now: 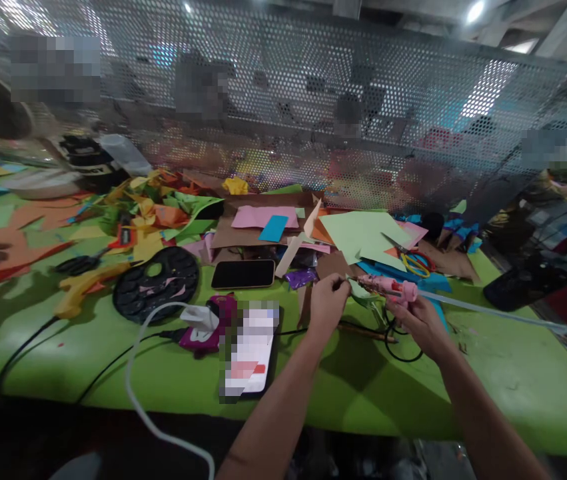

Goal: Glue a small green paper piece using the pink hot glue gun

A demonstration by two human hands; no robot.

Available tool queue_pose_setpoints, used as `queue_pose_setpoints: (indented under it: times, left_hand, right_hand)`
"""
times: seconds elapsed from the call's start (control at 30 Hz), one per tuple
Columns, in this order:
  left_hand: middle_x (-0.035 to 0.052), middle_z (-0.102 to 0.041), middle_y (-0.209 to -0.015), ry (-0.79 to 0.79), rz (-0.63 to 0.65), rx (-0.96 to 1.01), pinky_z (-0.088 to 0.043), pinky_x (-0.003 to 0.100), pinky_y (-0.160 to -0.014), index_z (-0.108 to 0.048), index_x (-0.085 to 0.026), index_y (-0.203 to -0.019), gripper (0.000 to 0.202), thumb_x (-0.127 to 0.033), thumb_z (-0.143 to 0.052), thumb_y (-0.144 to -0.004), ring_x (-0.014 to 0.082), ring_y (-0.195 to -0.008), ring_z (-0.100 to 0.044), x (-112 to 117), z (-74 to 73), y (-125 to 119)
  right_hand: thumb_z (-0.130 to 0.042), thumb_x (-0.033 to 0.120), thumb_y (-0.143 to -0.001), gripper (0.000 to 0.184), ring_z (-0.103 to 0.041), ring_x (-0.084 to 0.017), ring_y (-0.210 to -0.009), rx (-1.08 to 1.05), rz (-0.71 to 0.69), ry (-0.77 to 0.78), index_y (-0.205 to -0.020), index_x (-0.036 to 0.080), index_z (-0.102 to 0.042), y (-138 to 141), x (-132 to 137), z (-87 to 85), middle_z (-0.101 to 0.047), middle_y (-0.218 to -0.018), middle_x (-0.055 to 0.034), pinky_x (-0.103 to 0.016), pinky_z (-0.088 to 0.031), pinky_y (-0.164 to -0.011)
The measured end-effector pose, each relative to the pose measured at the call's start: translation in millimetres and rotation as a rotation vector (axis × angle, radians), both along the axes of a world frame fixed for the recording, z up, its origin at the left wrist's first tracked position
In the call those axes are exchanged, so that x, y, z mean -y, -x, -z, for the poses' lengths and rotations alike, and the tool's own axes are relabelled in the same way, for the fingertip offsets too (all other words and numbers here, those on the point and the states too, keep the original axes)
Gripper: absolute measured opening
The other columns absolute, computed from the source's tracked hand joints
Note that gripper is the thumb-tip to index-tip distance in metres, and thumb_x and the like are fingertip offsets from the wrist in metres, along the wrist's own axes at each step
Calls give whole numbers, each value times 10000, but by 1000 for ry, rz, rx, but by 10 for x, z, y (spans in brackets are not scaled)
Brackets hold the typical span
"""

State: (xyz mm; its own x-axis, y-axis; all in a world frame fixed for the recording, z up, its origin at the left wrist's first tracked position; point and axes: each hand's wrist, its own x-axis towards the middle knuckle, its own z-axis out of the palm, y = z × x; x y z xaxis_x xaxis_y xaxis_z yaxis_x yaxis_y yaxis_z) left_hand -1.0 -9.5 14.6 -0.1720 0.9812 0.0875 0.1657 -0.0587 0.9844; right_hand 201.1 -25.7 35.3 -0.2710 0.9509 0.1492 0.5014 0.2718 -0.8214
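Note:
My right hand (pixel 420 323) is wrapped round a pink glue gun (pixel 388 287), its nozzle pointing left. A long translucent glue stick (pixel 493 311) runs out of the gun's back to the right. Just left of the nozzle, my left hand (pixel 330 297) is closed in a pinch on a small pale green paper piece (pixel 360 289). Its fingertips are partly hidden, and the nozzle is close to the paper. Below the gun hangs a black cord (pixel 403 360). A brown pencil-like stick (pixel 370 332) lies on the green tabletop (pixel 363 393) between my hands.
Two phones lie left of my hands, one dark (pixel 243 274), one lit (pixel 253 350). A purple power socket (pixel 208 327), black palette (pixel 156 283) and yellow glue gun (pixel 86 288) are farther left. Paper sheets (pixel 363 233) and scissors (pixel 418 263) lie behind. A perforated metal screen (pixel 283 100) closes the back.

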Motion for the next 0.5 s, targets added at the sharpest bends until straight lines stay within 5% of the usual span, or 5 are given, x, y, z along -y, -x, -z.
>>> queue_pose_setpoints:
  times: [0.5]
  left_hand:
    - [-56,-358,-545,-5,-25,73,-234,238,-529,-450,-191,-589,175,-274,-493,-737,98,-549,-339,0,-8,0]
  right_hand:
    - [-544,493,-886,338,-382,-127,-538,-40,2,23,-821,169,-616,-15,18,-9,-427,-582,25,-251,-324,-490]
